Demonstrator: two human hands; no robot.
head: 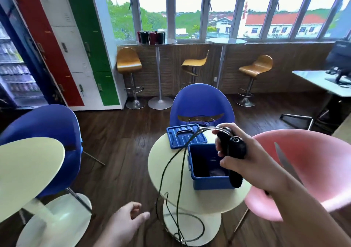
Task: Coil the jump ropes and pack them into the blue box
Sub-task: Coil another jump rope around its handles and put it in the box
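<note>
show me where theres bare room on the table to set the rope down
Bare tabletop lies left of the blue box, nearer than the lid, though rope strands hang across it; also a strip before the box. The lid crowds the far side.

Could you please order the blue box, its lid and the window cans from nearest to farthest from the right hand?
1. Blue box, just below the right hand.
2. Lid, at the table's far edge.
3. Cans, on the tall window table.

Pink chair (311,163) right; blue chair (202,102) behind round table (169,172); lockers (62,43) left
</note>
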